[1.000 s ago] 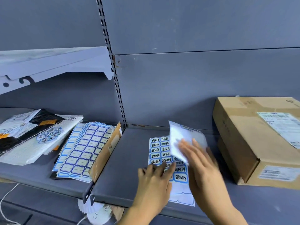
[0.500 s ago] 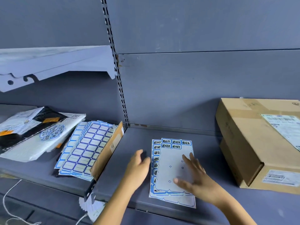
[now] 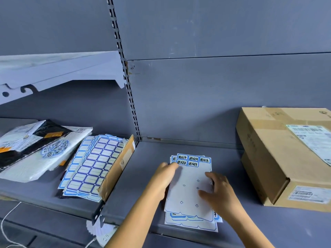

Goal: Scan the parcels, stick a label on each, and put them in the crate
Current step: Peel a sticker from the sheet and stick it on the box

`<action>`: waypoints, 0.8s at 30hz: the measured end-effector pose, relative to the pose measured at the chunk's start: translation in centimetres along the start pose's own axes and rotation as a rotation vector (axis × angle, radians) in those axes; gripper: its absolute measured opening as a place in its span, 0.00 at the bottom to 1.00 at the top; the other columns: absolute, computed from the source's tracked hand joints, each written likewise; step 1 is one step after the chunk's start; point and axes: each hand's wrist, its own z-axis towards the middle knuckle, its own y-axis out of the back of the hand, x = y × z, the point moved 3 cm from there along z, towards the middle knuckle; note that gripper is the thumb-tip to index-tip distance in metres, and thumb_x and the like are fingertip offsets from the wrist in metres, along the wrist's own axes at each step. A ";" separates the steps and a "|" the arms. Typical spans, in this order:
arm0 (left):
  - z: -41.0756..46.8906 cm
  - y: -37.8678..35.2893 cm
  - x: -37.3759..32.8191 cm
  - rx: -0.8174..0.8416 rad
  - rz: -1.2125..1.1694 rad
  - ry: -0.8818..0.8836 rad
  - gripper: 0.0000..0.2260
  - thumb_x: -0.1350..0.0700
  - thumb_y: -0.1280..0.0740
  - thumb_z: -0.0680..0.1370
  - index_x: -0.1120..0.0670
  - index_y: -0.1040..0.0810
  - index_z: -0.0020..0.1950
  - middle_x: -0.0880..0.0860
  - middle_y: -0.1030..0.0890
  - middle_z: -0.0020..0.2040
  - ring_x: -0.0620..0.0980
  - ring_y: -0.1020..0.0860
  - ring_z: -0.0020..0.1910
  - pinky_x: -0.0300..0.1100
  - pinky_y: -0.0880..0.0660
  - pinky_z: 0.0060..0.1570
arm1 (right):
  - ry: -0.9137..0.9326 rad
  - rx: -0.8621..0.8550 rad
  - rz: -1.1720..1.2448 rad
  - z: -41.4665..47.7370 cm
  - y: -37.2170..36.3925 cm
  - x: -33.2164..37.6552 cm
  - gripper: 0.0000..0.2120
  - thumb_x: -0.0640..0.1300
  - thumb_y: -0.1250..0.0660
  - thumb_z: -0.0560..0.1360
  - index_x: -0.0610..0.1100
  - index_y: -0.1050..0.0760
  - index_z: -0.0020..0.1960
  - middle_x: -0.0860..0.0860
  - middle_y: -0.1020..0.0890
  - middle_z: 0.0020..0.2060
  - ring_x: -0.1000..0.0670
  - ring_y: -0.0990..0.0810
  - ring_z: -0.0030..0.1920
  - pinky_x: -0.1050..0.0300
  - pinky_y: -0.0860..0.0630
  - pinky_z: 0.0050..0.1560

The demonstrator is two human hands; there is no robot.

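A stack of label sheets lies on the grey shelf. The top sheet is mostly bare backing, with several blue-bordered labels left along its far edge. My left hand rests on the stack's left edge, fingertips at the upper left labels. My right hand lies on the right side of the sheet, fingers spread and slightly bent. A large cardboard parcel with a white shipping label stands at the right. Soft white and black mailer bags lie at the left.
A pile of blank blue-bordered label sheets sits left of the shelf upright, leaning against a brown cardboard piece. A white shelf board juts out above at the left. A white cable hangs below the shelf front.
A lifted sheet in my right hand came down flat on the stack. Both hands then moved onto the sheets, the left one shifting right to the stack's edge.
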 end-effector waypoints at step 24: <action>1.3 7.7 3.3 0.159 1.289 -0.404 0.38 0.38 0.39 0.75 0.46 0.55 0.77 0.53 0.63 0.77 0.55 0.65 0.75 0.55 0.60 0.73 | -0.077 0.181 0.407 7.2 -8.5 10.2 0.21 0.34 0.39 0.76 0.39 0.30 0.69 0.46 0.25 0.65 0.48 0.25 0.61 0.69 0.33 0.49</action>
